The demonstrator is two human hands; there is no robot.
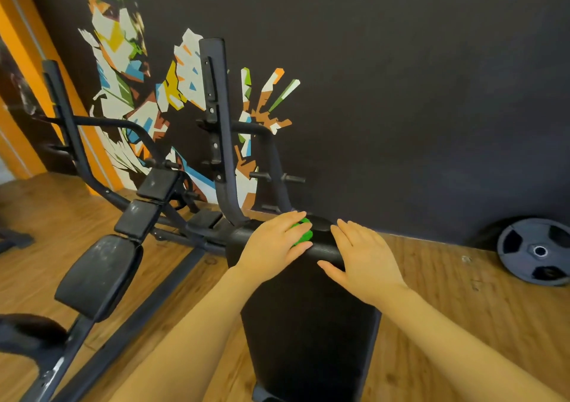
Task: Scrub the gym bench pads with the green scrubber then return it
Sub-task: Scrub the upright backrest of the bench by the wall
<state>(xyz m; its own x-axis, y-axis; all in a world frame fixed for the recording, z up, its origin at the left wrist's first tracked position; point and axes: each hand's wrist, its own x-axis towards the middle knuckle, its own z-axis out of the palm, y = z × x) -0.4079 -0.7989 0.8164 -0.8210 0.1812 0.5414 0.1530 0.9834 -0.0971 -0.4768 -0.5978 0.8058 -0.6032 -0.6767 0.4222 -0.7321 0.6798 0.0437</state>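
Green scrubber (pixel 303 232) sits under my left hand (pixel 273 247) at the far top edge of the bench pad (pixel 308 318), my fingers lying flat over it so I can bear down as I rub, I judge. My right hand (pixel 364 258) lies spread with straight fingers on the same edge just beside it, holding nothing, probably to brace me. A weight plate (pixel 535 252) leans on the wall, well apart.
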